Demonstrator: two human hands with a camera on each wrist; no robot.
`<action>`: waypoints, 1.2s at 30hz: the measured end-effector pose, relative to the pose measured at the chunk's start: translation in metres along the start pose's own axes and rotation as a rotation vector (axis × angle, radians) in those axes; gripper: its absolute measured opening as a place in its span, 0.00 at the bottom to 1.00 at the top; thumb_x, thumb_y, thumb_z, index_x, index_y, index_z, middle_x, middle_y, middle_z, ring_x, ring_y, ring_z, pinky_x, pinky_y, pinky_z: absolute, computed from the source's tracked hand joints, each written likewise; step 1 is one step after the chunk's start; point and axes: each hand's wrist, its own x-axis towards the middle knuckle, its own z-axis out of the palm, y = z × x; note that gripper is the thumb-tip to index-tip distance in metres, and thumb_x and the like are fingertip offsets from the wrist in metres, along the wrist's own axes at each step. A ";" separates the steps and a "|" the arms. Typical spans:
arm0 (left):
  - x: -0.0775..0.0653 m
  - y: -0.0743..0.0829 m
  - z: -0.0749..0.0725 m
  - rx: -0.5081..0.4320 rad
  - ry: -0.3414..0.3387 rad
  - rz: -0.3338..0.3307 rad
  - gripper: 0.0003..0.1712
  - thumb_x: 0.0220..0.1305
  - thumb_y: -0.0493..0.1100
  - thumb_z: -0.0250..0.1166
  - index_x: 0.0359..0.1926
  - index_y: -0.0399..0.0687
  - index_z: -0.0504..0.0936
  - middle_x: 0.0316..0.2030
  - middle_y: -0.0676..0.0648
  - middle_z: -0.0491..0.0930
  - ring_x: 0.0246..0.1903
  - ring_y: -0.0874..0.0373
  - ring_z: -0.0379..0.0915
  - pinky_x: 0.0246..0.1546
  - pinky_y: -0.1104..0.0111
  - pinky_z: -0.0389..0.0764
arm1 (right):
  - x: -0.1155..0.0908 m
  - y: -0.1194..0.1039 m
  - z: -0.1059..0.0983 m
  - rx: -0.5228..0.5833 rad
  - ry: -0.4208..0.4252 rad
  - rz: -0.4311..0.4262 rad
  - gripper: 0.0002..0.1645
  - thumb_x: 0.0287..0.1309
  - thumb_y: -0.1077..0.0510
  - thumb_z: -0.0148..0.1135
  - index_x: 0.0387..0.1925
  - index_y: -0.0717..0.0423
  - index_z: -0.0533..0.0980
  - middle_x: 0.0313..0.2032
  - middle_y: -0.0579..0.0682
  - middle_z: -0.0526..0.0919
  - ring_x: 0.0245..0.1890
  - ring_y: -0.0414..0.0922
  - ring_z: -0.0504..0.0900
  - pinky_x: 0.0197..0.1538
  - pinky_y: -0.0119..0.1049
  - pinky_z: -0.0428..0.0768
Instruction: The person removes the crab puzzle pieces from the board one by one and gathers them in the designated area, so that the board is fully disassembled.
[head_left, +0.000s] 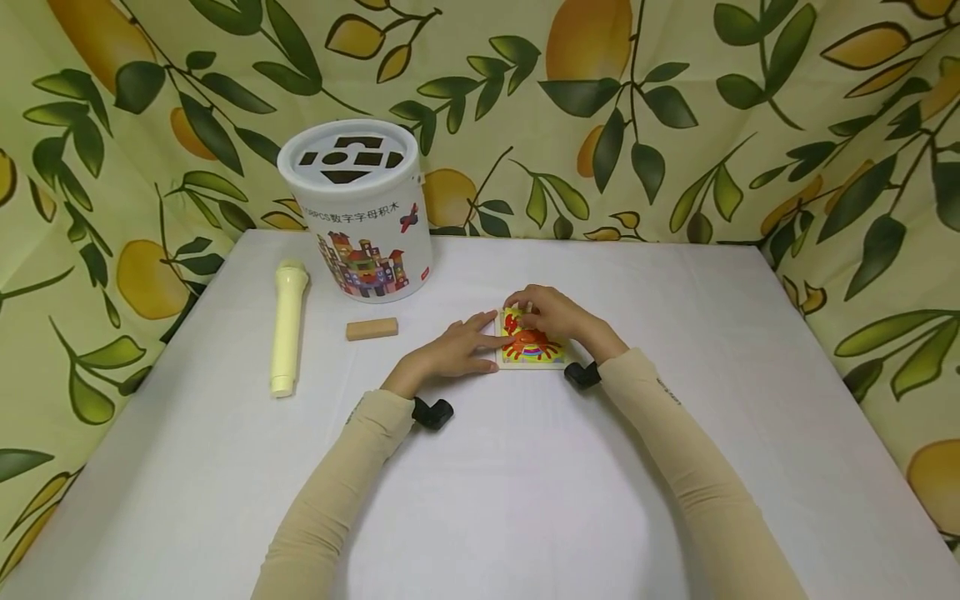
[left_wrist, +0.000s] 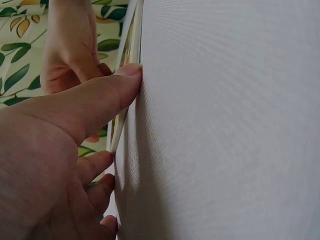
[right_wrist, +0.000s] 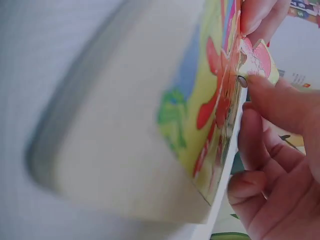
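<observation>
Yellow-and-red crab puzzle (head_left: pixel 534 355) lies on the white surface (head_left: pixel 510 467); left hand (head_left: pixel 456 347), fingers extended, touches its left edge; right hand (head_left: pixel 557 312) pinches a puzzle piece (right_wrist: pixel 264 61) at its upper left; wooden block (head_left: pixel 372 329), white bucket (head_left: pixel 367 227), cream microphone-shaped object (head_left: pixel 287 333) farther left.

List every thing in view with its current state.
White cylindrical bucket: upright, lid on
Pale yellow microphone: lying down
Tan rectangular wooden block: lying flat
Square crab puzzle board: lying flat
Red and yellow puzzle piece: tilted, raised
Left hand: touching board
Right hand: pinching piece
</observation>
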 end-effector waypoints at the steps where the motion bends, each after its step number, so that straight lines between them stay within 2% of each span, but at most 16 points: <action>1: 0.001 0.000 0.000 -0.001 0.000 0.000 0.29 0.63 0.52 0.57 0.65 0.61 0.64 0.72 0.43 0.41 0.72 0.48 0.34 0.68 0.46 0.40 | 0.000 0.002 0.000 0.022 0.012 -0.009 0.17 0.59 0.63 0.57 0.51 0.55 0.76 0.41 0.55 0.78 0.34 0.47 0.73 0.42 0.39 0.75; 5: 0.003 0.000 0.001 -0.003 -0.005 -0.009 0.29 0.63 0.53 0.57 0.65 0.62 0.64 0.72 0.44 0.40 0.72 0.49 0.33 0.68 0.47 0.40 | -0.002 0.004 -0.004 0.157 0.028 0.025 0.15 0.60 0.64 0.56 0.49 0.59 0.78 0.38 0.56 0.81 0.27 0.45 0.71 0.32 0.32 0.73; 9: 0.003 0.002 0.001 -0.011 0.001 -0.016 0.30 0.62 0.54 0.58 0.65 0.61 0.65 0.72 0.43 0.41 0.72 0.48 0.33 0.68 0.47 0.40 | -0.003 0.014 -0.010 0.242 0.066 0.152 0.13 0.59 0.62 0.58 0.44 0.60 0.80 0.40 0.56 0.82 0.31 0.44 0.72 0.34 0.30 0.73; 12: 0.002 0.003 0.001 -0.019 0.014 -0.015 0.30 0.61 0.54 0.59 0.64 0.59 0.66 0.72 0.43 0.42 0.72 0.47 0.34 0.68 0.47 0.40 | -0.005 0.026 -0.015 0.274 0.135 0.233 0.10 0.57 0.60 0.61 0.39 0.60 0.81 0.38 0.54 0.83 0.33 0.44 0.72 0.36 0.29 0.72; 17: -0.002 0.002 0.002 -0.019 0.021 -0.020 0.30 0.62 0.53 0.58 0.65 0.59 0.66 0.72 0.43 0.41 0.72 0.47 0.32 0.68 0.47 0.39 | -0.019 0.042 -0.030 0.340 0.232 0.329 0.12 0.53 0.57 0.64 0.37 0.61 0.81 0.33 0.48 0.83 0.30 0.41 0.71 0.32 0.30 0.71; 21: -0.005 0.001 0.002 -0.021 0.022 -0.016 0.30 0.63 0.52 0.58 0.65 0.59 0.65 0.72 0.42 0.40 0.72 0.47 0.32 0.68 0.46 0.38 | -0.032 0.057 -0.045 0.361 0.262 0.423 0.16 0.53 0.53 0.64 0.40 0.59 0.80 0.31 0.41 0.81 0.28 0.40 0.69 0.30 0.30 0.69; 24: -0.006 0.000 0.002 -0.026 0.026 -0.010 0.30 0.63 0.52 0.58 0.65 0.58 0.65 0.72 0.42 0.40 0.72 0.46 0.32 0.68 0.46 0.38 | -0.040 0.068 -0.053 0.353 0.258 0.476 0.18 0.55 0.51 0.63 0.43 0.59 0.80 0.31 0.40 0.80 0.28 0.40 0.67 0.29 0.31 0.67; 30: -0.005 0.000 0.003 -0.033 0.024 -0.002 0.30 0.63 0.52 0.58 0.65 0.58 0.65 0.72 0.42 0.40 0.72 0.46 0.31 0.68 0.46 0.37 | -0.043 0.081 -0.053 0.306 0.208 0.537 0.18 0.57 0.52 0.61 0.45 0.61 0.79 0.37 0.47 0.79 0.35 0.43 0.68 0.37 0.32 0.67; 36: -0.003 0.003 0.003 -0.044 0.017 -0.002 0.30 0.62 0.53 0.59 0.65 0.58 0.65 0.72 0.43 0.40 0.72 0.46 0.31 0.68 0.46 0.37 | -0.040 0.084 -0.046 0.247 0.216 0.531 0.16 0.59 0.55 0.58 0.43 0.63 0.79 0.43 0.57 0.80 0.40 0.46 0.69 0.44 0.34 0.68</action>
